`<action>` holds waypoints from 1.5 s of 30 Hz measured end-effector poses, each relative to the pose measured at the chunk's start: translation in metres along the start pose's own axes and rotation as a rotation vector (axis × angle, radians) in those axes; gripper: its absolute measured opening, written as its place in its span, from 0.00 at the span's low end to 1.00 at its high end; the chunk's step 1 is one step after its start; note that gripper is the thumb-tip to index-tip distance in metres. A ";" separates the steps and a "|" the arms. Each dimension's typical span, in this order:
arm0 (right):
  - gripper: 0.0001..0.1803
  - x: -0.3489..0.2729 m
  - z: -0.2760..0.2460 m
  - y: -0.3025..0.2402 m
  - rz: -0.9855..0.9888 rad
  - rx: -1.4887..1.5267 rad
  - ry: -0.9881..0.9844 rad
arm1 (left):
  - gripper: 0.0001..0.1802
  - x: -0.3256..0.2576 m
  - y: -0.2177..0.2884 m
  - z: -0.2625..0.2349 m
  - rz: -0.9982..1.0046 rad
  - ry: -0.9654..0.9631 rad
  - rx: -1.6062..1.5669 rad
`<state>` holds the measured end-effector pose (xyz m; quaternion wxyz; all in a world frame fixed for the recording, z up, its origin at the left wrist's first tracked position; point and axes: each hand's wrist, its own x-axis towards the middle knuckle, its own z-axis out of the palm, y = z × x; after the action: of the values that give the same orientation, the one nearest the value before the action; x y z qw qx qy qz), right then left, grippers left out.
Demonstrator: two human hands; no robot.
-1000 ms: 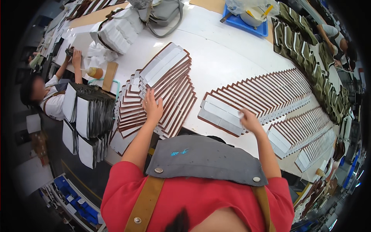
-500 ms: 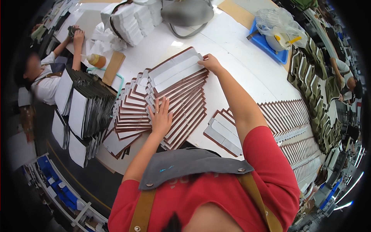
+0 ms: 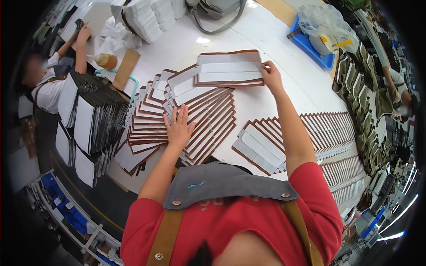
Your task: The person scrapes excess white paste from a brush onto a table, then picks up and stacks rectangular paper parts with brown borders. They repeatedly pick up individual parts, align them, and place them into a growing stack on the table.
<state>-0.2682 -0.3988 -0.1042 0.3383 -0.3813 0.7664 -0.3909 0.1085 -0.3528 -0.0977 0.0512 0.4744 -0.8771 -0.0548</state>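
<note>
My left hand [image 3: 178,127] flat, grip open, on fanned brown-edged white card pieces [image 3: 151,119], frame centre | my right hand [image 3: 271,76] grips lifted piece [image 3: 228,68], upper centre | two fans [image 3: 319,128] | bare white table [image 3: 248,35] above

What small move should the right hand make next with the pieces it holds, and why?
Probably lower them onto the top of the fanned stack. The right hand holds a few grey, brown-edged pieces by their right end, just above and beyond that stack, while the left hand lies flat on it, pinning it in place.
</note>
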 end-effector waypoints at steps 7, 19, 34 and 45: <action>0.10 -0.041 -0.096 0.051 0.228 0.031 0.136 | 0.25 0.028 0.016 -0.014 -0.066 0.163 -0.149; 0.12 -0.054 -0.098 0.073 0.028 -0.038 0.323 | 0.17 0.165 0.112 0.028 0.133 0.009 -0.103; 0.10 -0.162 -0.348 0.028 -0.267 0.023 1.209 | 0.23 0.186 0.118 0.022 -0.035 -0.196 -0.197; 0.10 -0.232 -0.419 -0.028 -0.439 0.550 1.292 | 0.20 0.193 0.115 0.009 0.029 -0.063 -0.275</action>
<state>-0.4899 -0.0707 0.1655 -0.1834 -0.1211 0.5931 -0.7745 -0.0936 -0.4516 -0.0829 0.0887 0.4482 -0.8693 -0.1886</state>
